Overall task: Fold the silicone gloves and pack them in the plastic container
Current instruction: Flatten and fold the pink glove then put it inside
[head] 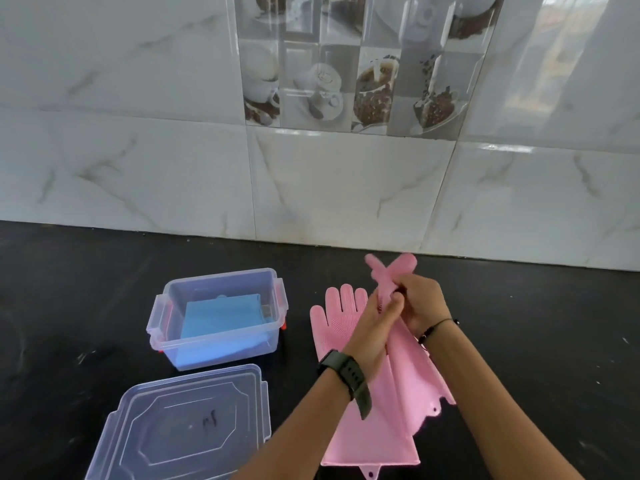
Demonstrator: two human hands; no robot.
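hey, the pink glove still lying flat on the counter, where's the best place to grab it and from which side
Probably the cuff end of the flat pink glove, coming from the near edge. It lies palm-up with fingers toward the wall, and its middle is covered by the other glove, held by the left hand and right hand. The cuff is wide, flat and exposed, so pinching its edge should be easy.

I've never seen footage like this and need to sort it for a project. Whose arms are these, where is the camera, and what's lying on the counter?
There is no machine: the one picture comes from a camera worn on a person's head, looking down at their own bare hands. The left hand, with a watch on the wrist, and the right hand together grip a raised pink glove. A second pink glove lies flat on the black counter. To the left stands an open clear container with something blue inside; its lid lies in front.
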